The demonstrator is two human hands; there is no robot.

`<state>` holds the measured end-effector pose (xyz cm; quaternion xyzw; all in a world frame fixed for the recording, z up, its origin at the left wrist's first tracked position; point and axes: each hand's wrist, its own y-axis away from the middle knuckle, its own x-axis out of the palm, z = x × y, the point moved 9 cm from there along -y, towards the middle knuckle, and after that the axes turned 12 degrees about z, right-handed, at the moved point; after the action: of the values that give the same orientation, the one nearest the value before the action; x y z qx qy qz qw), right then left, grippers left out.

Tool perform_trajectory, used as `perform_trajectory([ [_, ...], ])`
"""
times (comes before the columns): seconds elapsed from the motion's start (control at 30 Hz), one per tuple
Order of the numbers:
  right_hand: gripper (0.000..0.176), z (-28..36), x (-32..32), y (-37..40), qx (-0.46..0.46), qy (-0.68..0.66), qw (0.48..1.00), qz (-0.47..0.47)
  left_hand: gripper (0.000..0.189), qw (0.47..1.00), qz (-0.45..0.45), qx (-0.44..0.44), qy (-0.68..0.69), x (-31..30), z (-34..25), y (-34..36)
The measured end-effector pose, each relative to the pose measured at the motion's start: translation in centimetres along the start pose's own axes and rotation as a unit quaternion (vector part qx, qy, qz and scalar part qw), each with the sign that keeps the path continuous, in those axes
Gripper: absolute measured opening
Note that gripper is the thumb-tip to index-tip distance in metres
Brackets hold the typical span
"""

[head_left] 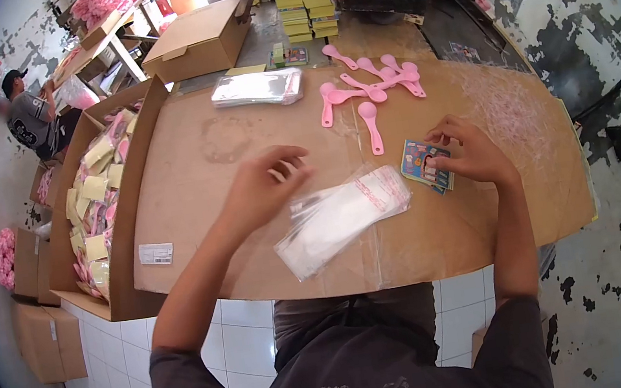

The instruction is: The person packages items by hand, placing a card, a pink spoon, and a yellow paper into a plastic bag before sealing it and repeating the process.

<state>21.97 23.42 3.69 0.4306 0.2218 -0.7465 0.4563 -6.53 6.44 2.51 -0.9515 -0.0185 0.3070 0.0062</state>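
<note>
My left hand (pixel 270 188) hovers over the cardboard-covered table, fingers loosely bent and apart, with nothing visible in it. Just right of it lies a fanned pile of clear plastic bags (pixel 342 221) with printed flaps. My right hand (pixel 475 151) is at a small stack of colourful printed cards (pixel 421 164). Its thumb presses on the top card and its fingers curl at the far edge; how many cards it grips is hidden. Beyond the cards, several pink plastic spoons (pixel 370 126) lie loosely scattered.
Another clear bag bundle (pixel 258 89) lies at the back. An open carton (pixel 120 280) of packed pink items stands left. Behind are yellow-edged card stacks (pixel 292 6) and a closed box (pixel 198 43). Plastic strips (pixel 509 106) lie right. Another person (pixel 34 118) works at far left.
</note>
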Motion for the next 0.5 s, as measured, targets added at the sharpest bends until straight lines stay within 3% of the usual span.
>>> perform_trajectory([
  [0.07,0.045,-0.6,0.3,0.4,-0.006,-0.012,1.000,0.015,0.034,0.990,0.036,0.034,-0.132,2.8,-2.8,-1.4],
  [0.17,0.047,-1.3,0.6,0.3,-0.006,-0.049,0.999,0.003,0.039,0.966,0.036,0.143,-0.214,5.6,-4.1,-2.3],
  [0.27,0.047,-2.5,0.7,0.3,0.026,-0.098,0.995,-0.023,0.034,0.988,0.088,0.050,-0.113,6.4,-1.5,-3.3],
  [0.37,0.044,-3.2,0.7,0.0,0.062,-0.137,0.988,-0.027,0.026,0.997,0.077,-0.001,0.032,5.9,-0.3,-3.2],
  [0.5,0.037,-4.1,0.9,-0.1,0.065,-0.196,0.977,-0.057,0.019,0.995,0.049,0.008,0.091,5.6,0.4,-3.0],
])
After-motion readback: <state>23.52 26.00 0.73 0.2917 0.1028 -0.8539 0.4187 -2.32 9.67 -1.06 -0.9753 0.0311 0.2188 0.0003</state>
